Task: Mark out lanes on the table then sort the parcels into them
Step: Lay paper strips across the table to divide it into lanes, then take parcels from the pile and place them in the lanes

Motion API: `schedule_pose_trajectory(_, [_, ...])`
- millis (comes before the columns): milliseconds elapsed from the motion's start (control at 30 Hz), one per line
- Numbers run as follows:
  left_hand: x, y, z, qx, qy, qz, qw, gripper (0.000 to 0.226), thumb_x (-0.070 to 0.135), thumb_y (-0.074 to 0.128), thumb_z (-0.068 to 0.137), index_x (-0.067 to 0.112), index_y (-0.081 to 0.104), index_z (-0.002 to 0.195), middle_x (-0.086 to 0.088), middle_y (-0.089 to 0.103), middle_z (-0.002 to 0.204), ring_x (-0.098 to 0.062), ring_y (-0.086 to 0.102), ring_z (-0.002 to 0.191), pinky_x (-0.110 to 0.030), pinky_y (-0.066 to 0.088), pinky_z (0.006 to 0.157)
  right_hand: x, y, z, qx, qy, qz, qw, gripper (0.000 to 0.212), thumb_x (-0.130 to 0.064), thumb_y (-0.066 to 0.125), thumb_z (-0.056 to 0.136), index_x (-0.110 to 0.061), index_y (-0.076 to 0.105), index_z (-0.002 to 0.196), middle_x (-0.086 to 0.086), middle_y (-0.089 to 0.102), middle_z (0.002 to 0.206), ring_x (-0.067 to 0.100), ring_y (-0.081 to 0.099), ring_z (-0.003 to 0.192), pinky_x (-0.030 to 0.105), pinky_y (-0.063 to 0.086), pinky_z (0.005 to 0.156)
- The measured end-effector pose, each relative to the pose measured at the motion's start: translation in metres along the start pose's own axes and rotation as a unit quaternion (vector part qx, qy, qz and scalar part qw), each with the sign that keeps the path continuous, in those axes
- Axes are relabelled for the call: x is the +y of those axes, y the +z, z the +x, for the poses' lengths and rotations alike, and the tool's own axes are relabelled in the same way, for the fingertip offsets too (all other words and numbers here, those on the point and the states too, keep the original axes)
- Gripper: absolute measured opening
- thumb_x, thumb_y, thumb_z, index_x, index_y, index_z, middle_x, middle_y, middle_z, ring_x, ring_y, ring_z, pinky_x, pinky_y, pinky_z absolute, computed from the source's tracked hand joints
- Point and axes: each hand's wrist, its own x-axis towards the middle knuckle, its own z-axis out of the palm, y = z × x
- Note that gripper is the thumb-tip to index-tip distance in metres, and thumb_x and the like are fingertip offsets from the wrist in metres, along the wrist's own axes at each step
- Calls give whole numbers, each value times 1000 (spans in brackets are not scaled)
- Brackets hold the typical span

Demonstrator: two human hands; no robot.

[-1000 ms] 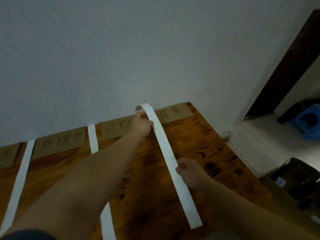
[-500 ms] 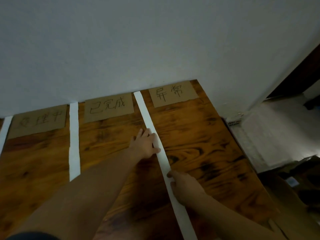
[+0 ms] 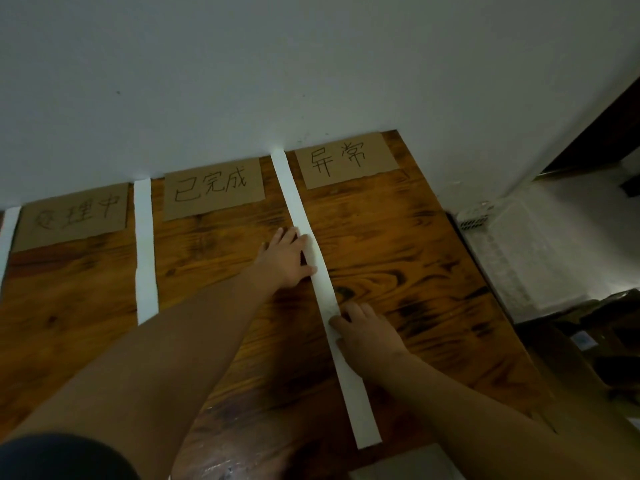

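I've got both hands flat and empty, left hand [image 3: 287, 258] farther out, right hand [image 3: 363, 332] nearer, pressing the white paper strip [image 3: 323, 289] that runs lengthwise from wall to near edge across the surface [image 3: 415, 271].

White paper strips [image 3: 320, 278] cross the orange-brown, dark-grained wooden table [image 3: 415, 271]; tan cardboard labels [image 3: 213, 188] carry black handwriting.
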Motion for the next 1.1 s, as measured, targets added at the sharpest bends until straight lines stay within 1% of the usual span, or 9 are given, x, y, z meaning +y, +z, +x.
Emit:
schedule_pose_trajectory(133, [-9, -7, -22, -2, -27, -22, 999, 76, 51, 49, 92, 27, 7, 151, 0, -5, 160, -25, -8, 146, -51, 7, 118, -5, -7, -1, 4, -2, -10, 1000, 43, -30, 42, 99, -23, 35, 141, 7, 31, 146, 25, 32, 132, 38, 34, 106])
schedule_pose_trajectory(233, [-29, -22, -52, -1, -50, -45, 998, 75, 52, 46, 92, 27, 8, 152, 0, -6, 160, -25, -9, 146, -50, 7, 118, -16, -26, 0, 24, -22, -17, 999, 40, -29, 41, 98, -21, 40, 137, 7, 38, 140, 24, 38, 124, 36, 38, 99])
schedule_pose_trajectory(300, [-55, -32, -72, 1, -75, -65, 995, 77, 56, 46, 91, 26, 9, 152, -1, -5, 160, -25, -8, 146, -50, 8, 118, -30, -45, 3, 31, -40, -28, 998, 40, -30, 42, 98, -19, 42, 136, 8, 39, 139, 25, 38, 123, 37, 39, 98])
schedule_pose_trajectory(433, [-114, -52, -133, 36, -110, -67, 991, 77, 58, 44, 90, 24, 12, 151, -3, 0, 160, -27, -7, 146, -47, 8, 119, -83, -88, 10, 30, -78, -50, 995, 44, -31, 43, 98, -15, 38, 139, 10, 37, 138, 29, 36, 127, 41, 38, 102])
schedule_pose_trajectory(600, [-203, -63, -245, 88, -173, -64, 979, 75, 56, 43, 92, 21, 14, 151, -6, 3, 159, -26, -4, 147, -44, 6, 119, -196, -121, 7, 36, -125, -38, 991, 49, -39, 44, 97, -17, 38, 140, 9, 38, 136, 29, 36, 126, 40, 37, 103])
schedule_pose_trajectory(800, [-335, -35, -408, 139, -274, -78, 948, 76, 57, 48, 88, 27, 16, 150, -2, 8, 159, -27, -3, 147, -49, 11, 117, -361, -117, -9, 53, -159, -6, 986, 52, -42, 50, 95, -20, 42, 141, 8, 38, 144, 28, 44, 126, 37, 41, 100])
schedule_pose_trajectory(933, [-406, -14, -519, 171, -341, -111, 918, 73, 52, 51, 90, 26, 19, 150, -3, 7, 159, -28, 1, 146, -49, 14, 117, -470, -104, -20, 49, -196, -7, 979, 53, -42, 53, 94, -18, 44, 140, 9, 42, 143, 27, 50, 120, 31, 43, 88])
schedule_pose_trajectory(1067, [-476, 7, -603, 175, -406, -155, 884, 73, 52, 52, 89, 24, 21, 150, -6, 11, 159, -31, 11, 145, -42, 23, 115, -564, -86, -29, 29, -241, -35, 969, 54, -43, 54, 93, -20, 43, 141, 8, 40, 145, 27, 46, 127, 35, 41, 100])
schedule_pose_trajectory(1100, [-490, 11, -619, 180, -420, -167, 873, 74, 50, 53, 89, 24, 21, 150, -8, 11, 159, -32, 10, 145, -42, 21, 115, -585, -83, -29, 22, -254, -45, 966, 55, -43, 53, 94, -20, 41, 142, 8, 39, 146, 27, 44, 128, 36, 40, 102])
